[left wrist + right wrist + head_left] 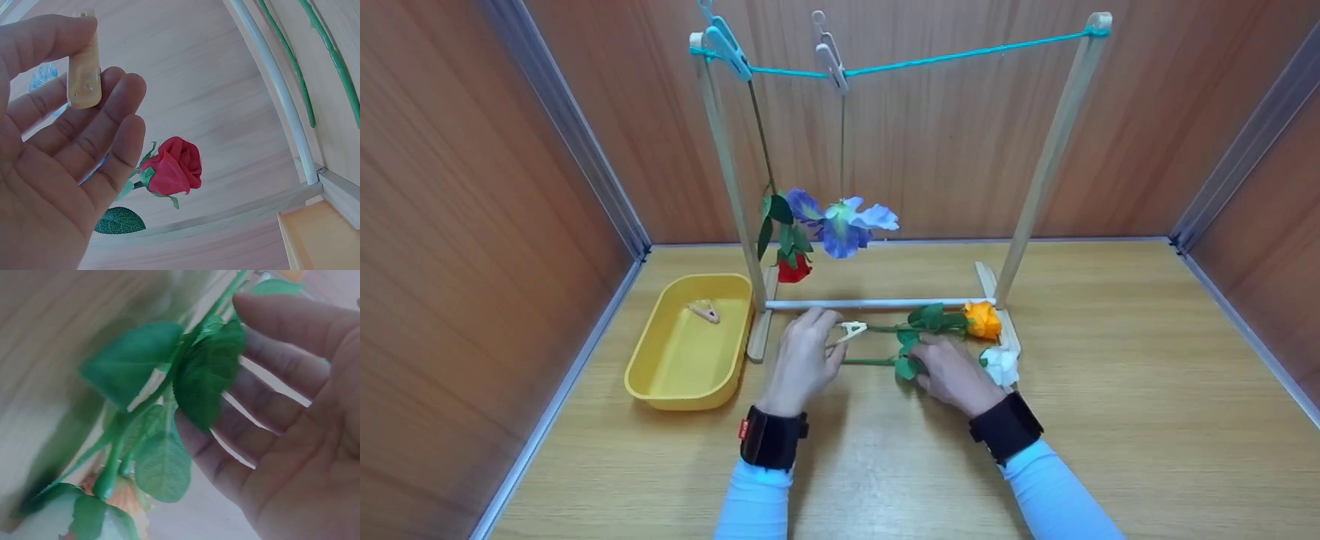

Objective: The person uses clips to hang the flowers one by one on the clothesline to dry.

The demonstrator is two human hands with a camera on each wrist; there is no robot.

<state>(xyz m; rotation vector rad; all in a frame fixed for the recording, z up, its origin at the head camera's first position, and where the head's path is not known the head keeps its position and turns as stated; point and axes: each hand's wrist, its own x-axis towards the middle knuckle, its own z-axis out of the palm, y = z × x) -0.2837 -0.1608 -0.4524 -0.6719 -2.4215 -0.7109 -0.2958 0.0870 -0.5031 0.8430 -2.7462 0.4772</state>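
The left hand (802,367) pinches a cream clothespin (853,329) between thumb and fingers. The right hand (960,375) is loosely spread, its fingertips among the green leaves (907,367); no firm pinch on a stem shows. An orange rose (982,320) and a white rose (1001,366) lie on the worktop (840,480), their blooms beyond the right hand and their stems running back toward the left.

The step in hand seems to be taking up one flower while the clothespin stays ready. The leaves crowd together under the right hand, so thumb and forefinger would do best to settle on a single bare stem, not on foliage, and draw it free without dragging its neighbour. The left hand should meanwhile keep its pinch light, so that the clothespin neither twists nor slips.

The left wrist view shows the clothespin's long flat face and the left palm, which the head view hides, along with a stem end (312,121). The right wrist view shows the right palm and thumb beside the leaves, also hidden from above. Only the head view takes in the turquoise cord (945,58) high beyond both hands, and the pink clothespin (705,310) in the yellow tray (690,375) left of the left hand.
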